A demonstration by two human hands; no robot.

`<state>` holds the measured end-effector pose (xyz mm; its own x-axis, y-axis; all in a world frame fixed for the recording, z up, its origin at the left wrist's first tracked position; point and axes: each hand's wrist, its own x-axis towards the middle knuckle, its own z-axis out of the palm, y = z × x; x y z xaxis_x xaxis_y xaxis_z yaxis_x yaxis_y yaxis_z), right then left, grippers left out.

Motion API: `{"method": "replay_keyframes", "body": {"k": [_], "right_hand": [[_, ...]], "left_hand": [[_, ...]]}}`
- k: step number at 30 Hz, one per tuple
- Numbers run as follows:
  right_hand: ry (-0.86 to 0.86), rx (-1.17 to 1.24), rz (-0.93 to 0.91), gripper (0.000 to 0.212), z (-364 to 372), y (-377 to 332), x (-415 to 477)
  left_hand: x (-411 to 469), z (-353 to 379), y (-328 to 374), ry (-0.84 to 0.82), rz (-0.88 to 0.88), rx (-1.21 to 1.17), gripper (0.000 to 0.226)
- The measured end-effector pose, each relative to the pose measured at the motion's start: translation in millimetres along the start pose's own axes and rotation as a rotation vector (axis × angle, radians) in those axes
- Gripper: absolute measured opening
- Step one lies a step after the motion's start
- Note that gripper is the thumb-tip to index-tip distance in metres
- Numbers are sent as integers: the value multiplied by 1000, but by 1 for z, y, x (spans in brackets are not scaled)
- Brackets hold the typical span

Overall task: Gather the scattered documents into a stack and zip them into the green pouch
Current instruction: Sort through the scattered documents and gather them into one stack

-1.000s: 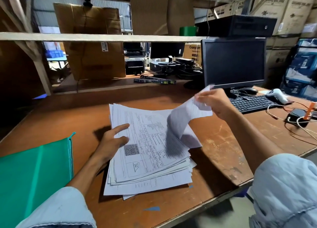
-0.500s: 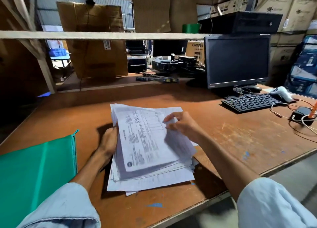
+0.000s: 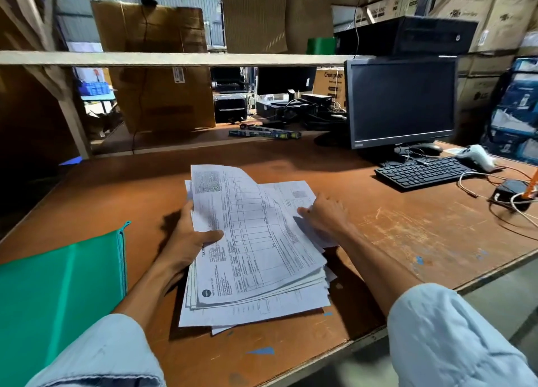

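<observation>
A loose stack of printed documents (image 3: 256, 255) lies in the middle of the brown wooden desk (image 3: 407, 235), its sheets fanned and uneven. My left hand (image 3: 186, 241) grips the stack's left edge, thumb on top of the upper sheet, lifting that side. My right hand (image 3: 323, 215) presses on the stack's right edge with its fingers on the paper. The green pouch (image 3: 58, 293) lies flat at the near left of the desk, its zipper edge facing the papers, a hand's width from my left forearm.
A black monitor (image 3: 401, 101), keyboard (image 3: 422, 172) and white barcode scanner (image 3: 477, 156) stand at the right rear. A small black device with cables (image 3: 512, 194) sits at the far right. A shelf board (image 3: 174, 59) crosses overhead. The desk's front edge runs diagonally at lower right.
My right hand laid the sheet it held raised onto the stack and now rests on the right edge. My left hand moved from pressing on top to gripping the left edge.
</observation>
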<state>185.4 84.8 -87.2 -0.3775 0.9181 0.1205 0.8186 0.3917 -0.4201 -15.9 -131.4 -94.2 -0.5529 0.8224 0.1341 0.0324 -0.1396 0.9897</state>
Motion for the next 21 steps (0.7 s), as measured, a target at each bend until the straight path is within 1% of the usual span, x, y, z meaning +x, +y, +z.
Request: {"method": "replay_keyframes", "body": {"k": [2,4,6,8,10,13,15,18,21], "right_hand": [[-22,-17,-2,67,2,-2,2],[-13,-42,-38,63,-1,-7,4],[-4,-79,-77,47,-6,-10,8],[-21,-79,-77,32,-11,-11,11],[-26,-71,-67,28,-14,-12,11],[19,-133,-133,18,-8,-12,5],[19,-176,-179,15,0,-11,-4],[47,-207,-176,9,2,-4,-14],[95,-347,-127,17,-7,13,-15]], "left_hand": [[3,-1,-2,-9,34,18,101],[4,-2,-1,-48,50,-1,105],[3,-3,2,-77,42,26,98],[0,-2,5,-96,30,89,91],[-2,0,6,-106,21,88,90],[-3,3,8,-67,3,133,81],[-3,4,8,-43,4,158,77],[-6,4,9,6,-4,93,71],[-8,5,12,65,-2,71,67]]}}
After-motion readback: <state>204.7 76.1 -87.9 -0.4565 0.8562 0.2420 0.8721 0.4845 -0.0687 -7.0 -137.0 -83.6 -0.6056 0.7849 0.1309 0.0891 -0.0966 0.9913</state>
